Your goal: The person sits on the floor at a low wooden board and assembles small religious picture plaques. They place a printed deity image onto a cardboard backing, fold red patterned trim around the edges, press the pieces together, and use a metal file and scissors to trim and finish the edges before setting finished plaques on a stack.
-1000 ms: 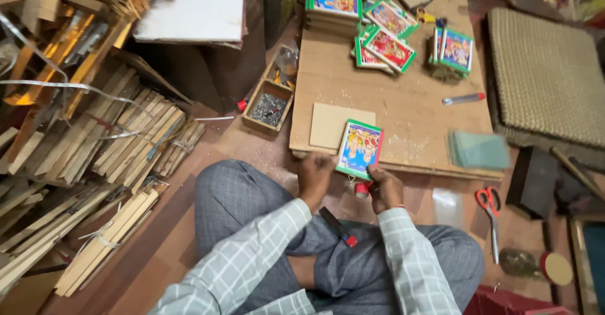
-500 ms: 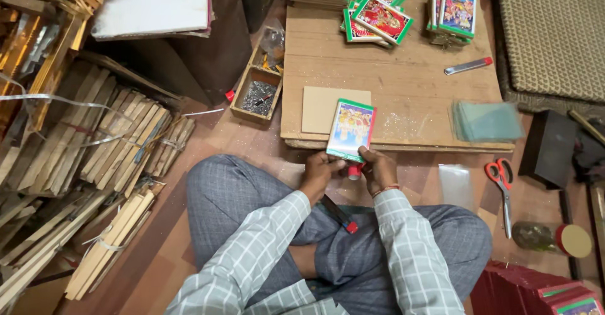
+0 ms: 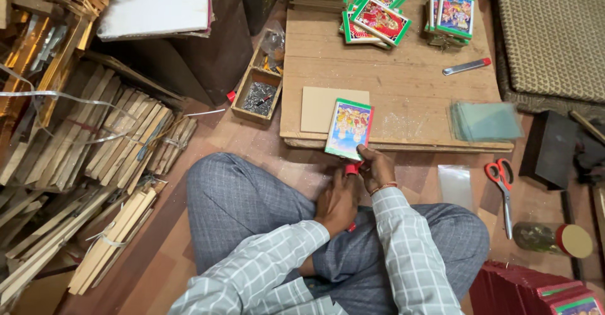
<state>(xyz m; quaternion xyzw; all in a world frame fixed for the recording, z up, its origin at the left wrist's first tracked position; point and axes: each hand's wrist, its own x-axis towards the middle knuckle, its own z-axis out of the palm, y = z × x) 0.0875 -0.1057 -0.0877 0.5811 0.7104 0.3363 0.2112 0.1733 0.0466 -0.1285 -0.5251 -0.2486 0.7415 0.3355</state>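
- Person sits cross-legged on the floor, right at the near edge of a low wooden surface [image 3: 403, 69].
- Right hand [image 3: 376, 167] has its grip closed on the bottom edge of a small green-framed picture [image 3: 349, 128], which stands tilted over that near edge.
- Left hand [image 3: 338, 200] sits just below it, fingers curled round a small red thing [image 3: 350, 169] touching the frame's bottom. Can't tell what that thing is, too small.
- A plain brown cardboard sheet [image 3: 321, 107] lies flat just left of the framed picture, near the front edge.
- Far edge of the surface: stacks of the same green-bordered pictures [image 3: 378, 3], colourful prints, some fanned out, one neat pile toward the far right corner [image 3: 455, 14].
- A grey utility knife [image 3: 466, 67] with a red end lies on the right side, and a pile of greenish glass panes [image 3: 485, 121] sits at the near right corner.
- On the floor, right of the person: red-handled scissors [image 3: 502, 179].
- Left of the surface, a small wooden box [image 3: 255, 94] of tiny metal bits.
- Bundles of wooden strips [image 3: 94, 157] stacked on the floor on the far left.
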